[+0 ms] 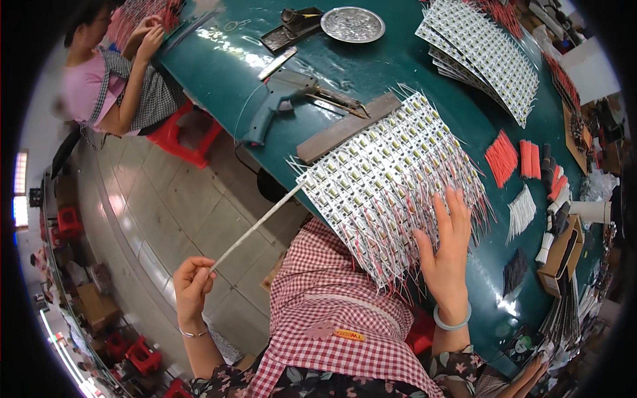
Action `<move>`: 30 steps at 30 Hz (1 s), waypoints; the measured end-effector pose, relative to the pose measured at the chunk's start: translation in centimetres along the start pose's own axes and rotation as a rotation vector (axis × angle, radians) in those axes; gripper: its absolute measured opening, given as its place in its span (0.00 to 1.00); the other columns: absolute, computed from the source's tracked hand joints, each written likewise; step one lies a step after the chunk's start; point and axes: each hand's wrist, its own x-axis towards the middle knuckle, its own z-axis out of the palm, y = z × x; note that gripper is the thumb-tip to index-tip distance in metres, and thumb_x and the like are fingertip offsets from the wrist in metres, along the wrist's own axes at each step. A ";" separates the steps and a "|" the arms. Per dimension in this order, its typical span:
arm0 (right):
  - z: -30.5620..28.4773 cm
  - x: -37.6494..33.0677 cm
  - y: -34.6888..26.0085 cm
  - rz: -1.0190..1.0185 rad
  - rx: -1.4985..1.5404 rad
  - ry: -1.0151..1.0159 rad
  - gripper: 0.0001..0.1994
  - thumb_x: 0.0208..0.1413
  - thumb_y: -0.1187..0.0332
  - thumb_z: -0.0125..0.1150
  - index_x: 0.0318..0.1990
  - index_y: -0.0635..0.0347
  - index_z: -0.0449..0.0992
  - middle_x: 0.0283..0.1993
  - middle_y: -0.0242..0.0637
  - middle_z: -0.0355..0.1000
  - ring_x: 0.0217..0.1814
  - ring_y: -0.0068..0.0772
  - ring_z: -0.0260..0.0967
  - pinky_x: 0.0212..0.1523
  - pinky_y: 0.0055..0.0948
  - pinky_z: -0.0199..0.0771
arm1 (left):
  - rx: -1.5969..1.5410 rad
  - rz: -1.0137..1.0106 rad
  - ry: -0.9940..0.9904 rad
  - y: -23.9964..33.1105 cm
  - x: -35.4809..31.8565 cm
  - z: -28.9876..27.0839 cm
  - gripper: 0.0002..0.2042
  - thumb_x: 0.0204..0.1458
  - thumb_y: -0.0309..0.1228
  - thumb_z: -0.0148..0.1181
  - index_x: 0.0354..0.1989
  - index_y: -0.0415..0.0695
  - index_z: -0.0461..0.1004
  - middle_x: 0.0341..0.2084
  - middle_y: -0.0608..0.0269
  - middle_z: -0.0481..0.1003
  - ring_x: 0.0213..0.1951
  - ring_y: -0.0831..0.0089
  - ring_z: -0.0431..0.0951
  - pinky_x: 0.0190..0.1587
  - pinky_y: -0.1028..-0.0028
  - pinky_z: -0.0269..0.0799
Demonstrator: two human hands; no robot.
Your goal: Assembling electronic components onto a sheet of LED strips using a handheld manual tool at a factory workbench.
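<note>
- Left hand [192,286], off the tabletop's near edge, pinched on 1 thin white strip [255,227].
- Right hand [446,247], fingers spread, flat on the stacked white LED strips [385,172] at the near edge.

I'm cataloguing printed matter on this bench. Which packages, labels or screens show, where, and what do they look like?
Cardboard box: right side of the green table, small, brown, open.
Apron label: on the red checked apron, small orange strip.
Round sticker: table's near right edge, on a dark packet, green and white.
Bright window or screen: far left; cannot tell which.
</note>
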 end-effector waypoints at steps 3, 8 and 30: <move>0.7 2.6 -2.1 -0.133 0.212 -0.034 0.28 0.57 0.72 0.65 0.66 0.64 0.68 0.70 0.54 0.62 0.70 0.60 0.60 0.69 0.53 0.59 | -0.007 -0.008 0.022 -1.4 -0.8 -0.6 0.12 0.62 0.28 0.59 0.48 0.31 0.76 0.28 0.61 0.78 0.18 0.88 0.58 0.20 0.83 0.49; 4.8 7.5 -6.8 -0.366 0.390 -0.114 0.21 0.54 0.78 0.65 0.57 0.67 0.73 0.56 0.50 0.70 0.58 0.55 0.67 0.59 0.44 0.70 | 0.027 -0.028 0.026 -2.3 -0.4 -0.4 0.11 0.62 0.27 0.59 0.48 0.32 0.77 0.28 0.62 0.78 0.18 0.88 0.58 0.20 0.83 0.50; 8.4 7.3 -3.2 -0.035 0.506 0.147 0.18 0.55 0.84 0.59 0.53 0.63 0.77 0.49 0.42 0.70 0.45 0.37 0.72 0.41 0.31 0.77 | 0.085 0.000 -0.091 -1.6 2.6 3.4 0.09 0.62 0.24 0.59 0.46 0.32 0.79 0.25 0.65 0.78 0.17 0.89 0.64 0.19 0.85 0.56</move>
